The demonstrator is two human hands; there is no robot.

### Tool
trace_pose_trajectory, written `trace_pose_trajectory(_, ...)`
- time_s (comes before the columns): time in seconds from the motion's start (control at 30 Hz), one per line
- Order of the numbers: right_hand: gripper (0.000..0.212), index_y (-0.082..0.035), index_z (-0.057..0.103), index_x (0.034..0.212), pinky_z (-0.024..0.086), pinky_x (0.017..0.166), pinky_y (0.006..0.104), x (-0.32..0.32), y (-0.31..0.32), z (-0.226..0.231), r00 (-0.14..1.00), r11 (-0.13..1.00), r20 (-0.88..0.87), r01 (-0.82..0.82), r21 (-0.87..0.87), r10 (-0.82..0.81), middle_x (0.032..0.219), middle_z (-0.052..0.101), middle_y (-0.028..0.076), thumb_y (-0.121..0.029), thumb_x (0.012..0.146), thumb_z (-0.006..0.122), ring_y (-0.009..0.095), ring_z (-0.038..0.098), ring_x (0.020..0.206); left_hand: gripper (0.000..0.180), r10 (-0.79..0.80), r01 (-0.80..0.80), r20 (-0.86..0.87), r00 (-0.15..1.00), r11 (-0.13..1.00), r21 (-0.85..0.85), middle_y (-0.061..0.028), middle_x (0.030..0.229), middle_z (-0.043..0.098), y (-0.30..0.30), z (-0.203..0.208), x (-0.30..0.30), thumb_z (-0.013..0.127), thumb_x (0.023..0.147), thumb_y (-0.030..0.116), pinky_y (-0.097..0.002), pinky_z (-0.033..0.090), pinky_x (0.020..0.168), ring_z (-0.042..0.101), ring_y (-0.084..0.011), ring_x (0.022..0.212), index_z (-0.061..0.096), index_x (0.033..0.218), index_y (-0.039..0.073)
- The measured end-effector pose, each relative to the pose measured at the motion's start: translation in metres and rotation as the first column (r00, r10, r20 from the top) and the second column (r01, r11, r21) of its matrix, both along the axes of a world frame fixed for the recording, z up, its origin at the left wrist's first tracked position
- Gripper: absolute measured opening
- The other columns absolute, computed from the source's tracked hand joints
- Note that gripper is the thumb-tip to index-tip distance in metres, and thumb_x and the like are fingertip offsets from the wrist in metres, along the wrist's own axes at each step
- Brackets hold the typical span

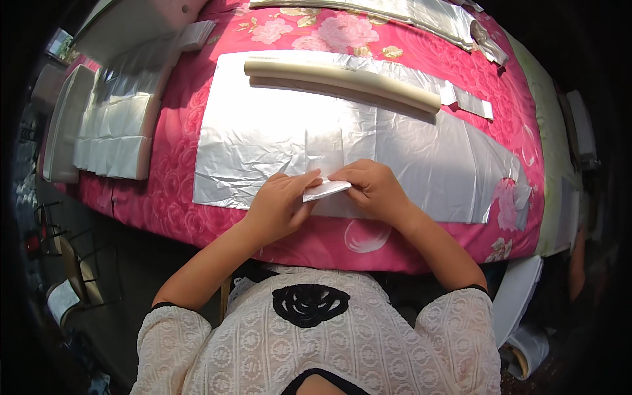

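Between my two hands, near the table's front edge, is a small folded piece of white plastic film (pixel 327 190). My left hand (pixel 280 203) pinches its left end between thumb and fingers. My right hand (pixel 376 187) is closed on its right end with bent fingertips. Beneath them a long, thin, wrinkled sheet of whitish plastic (pixel 253 125) lies flat. A creased upright strip of film (pixel 324 150) runs up from the folded piece. Across the sheet's far part rests a cream-coloured tube (pixel 342 79).
A pink floral cloth (pixel 172 141) covers the table. At the left stand rows of folded white plastic packets (pixel 113 157) beside a white tray (pixel 62 155). A narrow folded strip (pixel 473 105) lies near the tube's right end. More long plastic (pixel 395 16) is stacked along the far side.
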State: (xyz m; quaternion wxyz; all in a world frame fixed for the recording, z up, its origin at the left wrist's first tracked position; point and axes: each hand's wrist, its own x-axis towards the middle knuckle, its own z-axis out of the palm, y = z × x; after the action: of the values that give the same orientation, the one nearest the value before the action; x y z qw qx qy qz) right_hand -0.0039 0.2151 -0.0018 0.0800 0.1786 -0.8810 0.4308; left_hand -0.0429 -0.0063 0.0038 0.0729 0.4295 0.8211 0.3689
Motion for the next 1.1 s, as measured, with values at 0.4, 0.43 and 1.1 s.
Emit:
trace_pose_trajectory(0.4, 0.027, 0.002, 0.064, 0.069, 0.045, 0.05, 0.0234, -0.042, -0.001, 0.029, 0.605, 0.95, 0.779, 0.308, -0.043, -0.161, 0.058, 0.06, 0.006, -0.021, 0.084, 0.061, 0.01, 0.061, 0.051, 0.067, 0.455, -0.433, 0.314, 0.833, 0.89, -0.142, -0.0145, 0.096, 0.061, 0.035, 0.01, -0.036, 0.067, 0.081, 0.01, -0.0264, 0.048, 0.058, 0.059, -0.0133, 0.07, 0.032, 0.136, -0.006)
trace_pose_trajectory(0.43, 0.027, 0.002, 0.064, 0.068, 0.045, 0.049, 0.0233, -0.044, -0.001, 0.031, 0.598, 0.956, 0.786, 0.293, -0.032, -0.157, 0.058, 0.06, 0.006, -0.02, 0.084, 0.06, 0.01, 0.061, 0.051, 0.067, 0.436, -0.422, 0.157, 0.886, 0.899, -0.115, -0.0167, 0.105, 0.058, 0.035, 0.008, -0.032, 0.066, 0.08, 0.01, -0.0282, 0.049, 0.064, 0.06, -0.0165, 0.078, 0.032, 0.136, -0.006)
trace_pose_trajectory(1.1, 0.031, 0.002, 0.06, 0.095, 0.049, 0.068, 0.036, -0.024, -0.014, 0.028, 0.924, 0.839, 0.137, 0.252, 0.482, -0.356, 0.08, 0.063, 0.014, -0.019, 0.074, 0.068, 0.025, 0.062, 0.074, 0.104, 0.147, -0.233, -0.337, 0.93, 0.944, -0.233, -0.0284, 0.147, 0.013, 0.058, -0.029, -0.018, 0.057, 0.075, 0.059, -0.0484, 0.008, 0.112, 0.011, -0.0376, 0.139, 0.014, 0.14, -0.01)
